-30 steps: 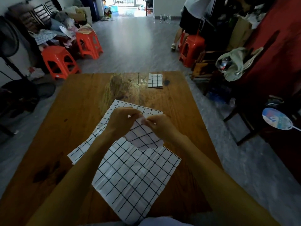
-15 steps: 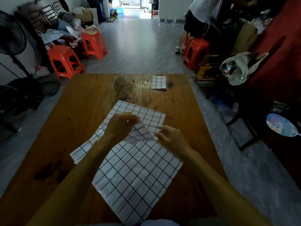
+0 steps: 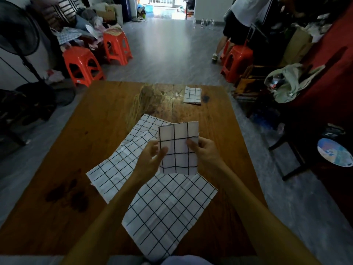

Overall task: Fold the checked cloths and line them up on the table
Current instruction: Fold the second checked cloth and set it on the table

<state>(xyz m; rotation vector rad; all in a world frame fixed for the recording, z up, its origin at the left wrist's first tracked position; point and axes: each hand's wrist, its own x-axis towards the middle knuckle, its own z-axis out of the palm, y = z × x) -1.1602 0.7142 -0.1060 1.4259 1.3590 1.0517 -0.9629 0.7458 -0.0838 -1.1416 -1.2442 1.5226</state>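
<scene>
**Folded checked cloth held up over the bench**

Around the brown wooden bench stand three orange plastic stools, two at the far left and one at the far right, where a standing person's legs show. A black pedestal fan fills the left edge; a pale green bag hangs on the dark furniture to the right. Nothing blocks the open bench surface between the hands and the far edge.

On the bench lie two unfolded white cloths with black grid lines: one near the front edge, turned like a diamond, and another partly beneath it, its long axis running from near left to far right. A small folded checked cloth rests flat near the far edge, well apart.

The left hand and right hand hold a folded checked rectangle upright above the spread cloths, long axis vertical, face toward the camera. The fingers of each hand pinch one side edge, thumbs in front.

Half a second ago only the left hand held a drooping piece, with the right hand open beside it; now both grip it, and it is raised and squared.
</scene>
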